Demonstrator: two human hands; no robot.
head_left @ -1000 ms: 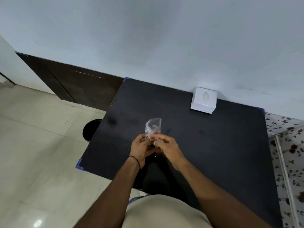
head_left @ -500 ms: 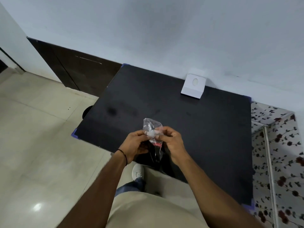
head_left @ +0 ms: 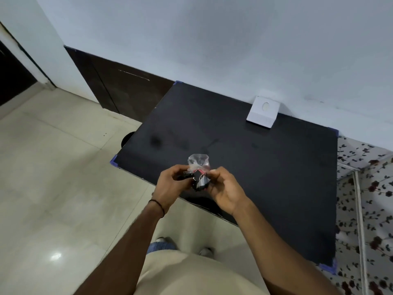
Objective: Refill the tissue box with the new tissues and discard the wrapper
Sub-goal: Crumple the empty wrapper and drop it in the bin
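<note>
Shifted since a moment ago: hands drawn back from above the tabletop to its near edge, with more floor and a doorway now in view at left. Left hand (head_left: 170, 184) and right hand (head_left: 225, 188) both pinched shut on a crumpled clear wrapper (head_left: 198, 167), held between them over the near edge of the black table (head_left: 265, 167). Top of the wrapper puffed up above the fingertips, lower part bunched and dark between the palms. White tissue box (head_left: 262, 112) standing at the far edge of the table against the wall, oval opening facing up, well apart from the hands. Round dark bin (head_left: 127, 139) on the tiled floor, mostly hidden behind the table's left edge. Floral-patterned surface (head_left: 365, 188) just beside the table on the right.
</note>
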